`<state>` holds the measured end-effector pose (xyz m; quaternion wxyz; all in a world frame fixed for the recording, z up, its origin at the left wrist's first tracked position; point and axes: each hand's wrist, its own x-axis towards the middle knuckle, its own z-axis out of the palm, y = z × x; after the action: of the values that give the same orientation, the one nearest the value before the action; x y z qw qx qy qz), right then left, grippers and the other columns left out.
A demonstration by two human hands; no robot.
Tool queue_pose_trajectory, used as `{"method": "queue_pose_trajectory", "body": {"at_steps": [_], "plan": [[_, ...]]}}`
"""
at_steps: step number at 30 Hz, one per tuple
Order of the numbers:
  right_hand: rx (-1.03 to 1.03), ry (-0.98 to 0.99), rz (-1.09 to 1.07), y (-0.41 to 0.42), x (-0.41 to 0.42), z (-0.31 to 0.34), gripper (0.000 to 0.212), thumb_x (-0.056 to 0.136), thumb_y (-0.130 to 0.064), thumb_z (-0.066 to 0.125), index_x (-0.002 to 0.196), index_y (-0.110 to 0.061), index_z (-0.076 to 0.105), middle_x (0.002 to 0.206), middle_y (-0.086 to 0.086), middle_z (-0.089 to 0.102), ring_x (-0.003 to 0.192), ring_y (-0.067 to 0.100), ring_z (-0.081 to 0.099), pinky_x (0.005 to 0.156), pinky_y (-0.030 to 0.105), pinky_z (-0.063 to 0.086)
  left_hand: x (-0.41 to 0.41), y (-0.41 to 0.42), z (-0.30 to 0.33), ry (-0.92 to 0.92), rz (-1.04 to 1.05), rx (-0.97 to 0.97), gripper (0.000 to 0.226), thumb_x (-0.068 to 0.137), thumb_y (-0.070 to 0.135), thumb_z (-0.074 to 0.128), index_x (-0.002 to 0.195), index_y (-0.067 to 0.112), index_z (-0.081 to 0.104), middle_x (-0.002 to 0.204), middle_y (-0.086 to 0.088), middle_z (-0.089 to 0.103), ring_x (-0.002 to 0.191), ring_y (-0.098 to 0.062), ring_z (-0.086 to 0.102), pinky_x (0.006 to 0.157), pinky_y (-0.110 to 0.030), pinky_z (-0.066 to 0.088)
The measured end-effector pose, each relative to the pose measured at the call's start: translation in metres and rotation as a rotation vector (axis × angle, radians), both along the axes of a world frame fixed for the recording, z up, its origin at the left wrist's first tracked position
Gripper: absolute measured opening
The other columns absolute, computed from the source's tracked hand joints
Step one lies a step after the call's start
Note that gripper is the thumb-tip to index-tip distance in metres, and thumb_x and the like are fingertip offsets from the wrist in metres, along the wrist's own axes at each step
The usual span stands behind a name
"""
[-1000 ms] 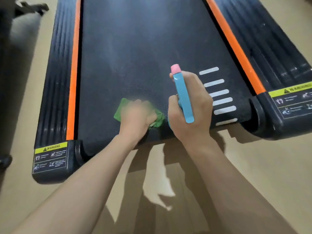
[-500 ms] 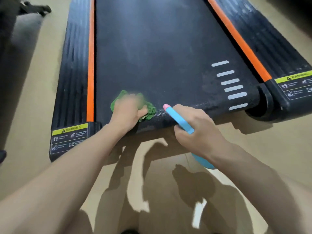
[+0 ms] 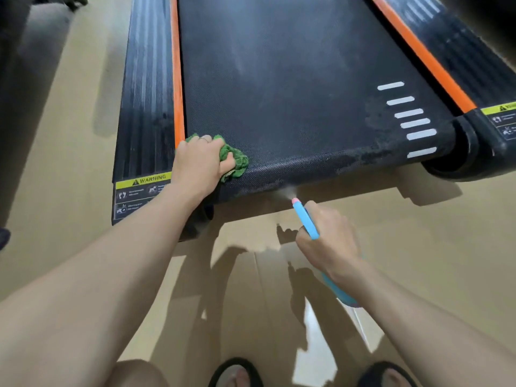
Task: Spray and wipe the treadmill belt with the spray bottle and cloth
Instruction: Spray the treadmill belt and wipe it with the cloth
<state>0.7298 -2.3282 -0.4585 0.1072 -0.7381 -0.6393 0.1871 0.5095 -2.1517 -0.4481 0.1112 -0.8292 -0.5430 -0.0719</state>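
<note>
The black treadmill belt [image 3: 293, 88] fills the upper view, with damp patches near its rear right corner. My left hand [image 3: 199, 163] presses a crumpled green cloth [image 3: 236, 160] onto the belt's rear left corner, beside the orange strip [image 3: 176, 79]. My right hand [image 3: 328, 238] holds a blue spray bottle [image 3: 305, 219] with a pink nozzle, just off the belt's rear edge. The nozzle points at that edge and a faint mist shows in front of it. The bottle's lower part sticks out below my wrist.
Black ribbed side rails [image 3: 145, 88] flank the belt, each ending in a yellow warning label [image 3: 143, 181]. White stripes [image 3: 410, 118] mark the belt's right rear. A beige floor [image 3: 69, 135] surrounds the treadmill. My feet in dark sandals [image 3: 237, 372] stand below.
My left hand has slid the cloth left to the belt's corner. My right hand has pulled the bottle back off the belt and tilted its nozzle toward the rear edge, where mist now shows.
</note>
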Motion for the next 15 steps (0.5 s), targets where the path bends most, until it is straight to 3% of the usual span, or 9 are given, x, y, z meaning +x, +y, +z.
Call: {"method": "queue_pose_trajectory", "body": {"at_steps": [3,6,11,15], "plan": [[0.016,0.020,-0.044,-0.003,-0.012,-0.001,0.014,0.077,-0.032,0.038,0.078,-0.019,0.035,0.067,0.000,0.043,0.068,0.035,0.044,0.061,0.038,0.028,-0.001,0.000,0.000,-0.063,-0.009,-0.028,0.030,0.093,0.041,0.048,0.087,0.013,0.055,0.084,-0.012,0.059,0.086,-0.037,0.057,0.068,-0.037,0.026],[0.022,0.075,-0.018,-0.003,-0.030,0.000,0.022,0.085,-0.021,0.052,0.079,-0.019,0.031,0.067,-0.001,0.040,0.068,0.035,0.042,0.061,0.038,0.030,-0.003,0.000,0.003,-0.171,0.008,-0.073,0.028,0.095,0.040,0.047,0.081,0.016,0.048,0.076,-0.006,0.049,0.080,-0.037,0.054,0.067,-0.037,0.029],[0.063,0.063,0.152,-0.001,-0.071,0.006,0.014,0.083,-0.027,0.046,0.087,-0.021,0.035,0.074,-0.002,0.037,0.074,0.034,0.041,0.064,0.037,0.025,-0.006,0.001,0.010,-0.396,0.010,-0.182,0.028,0.095,0.039,0.046,0.076,0.019,0.043,0.077,-0.006,0.050,0.078,-0.031,0.047,0.070,-0.040,0.038],[0.054,0.081,0.143,0.000,-0.092,0.007,0.011,0.081,-0.029,0.041,0.085,-0.020,0.038,0.076,-0.002,0.044,0.073,0.034,0.041,0.063,0.038,0.022,-0.007,0.002,0.008,-0.350,-0.012,-0.197,0.032,0.093,0.042,0.046,0.072,0.018,0.041,0.073,-0.003,0.047,0.080,-0.033,0.050,0.070,-0.038,0.034]]}}
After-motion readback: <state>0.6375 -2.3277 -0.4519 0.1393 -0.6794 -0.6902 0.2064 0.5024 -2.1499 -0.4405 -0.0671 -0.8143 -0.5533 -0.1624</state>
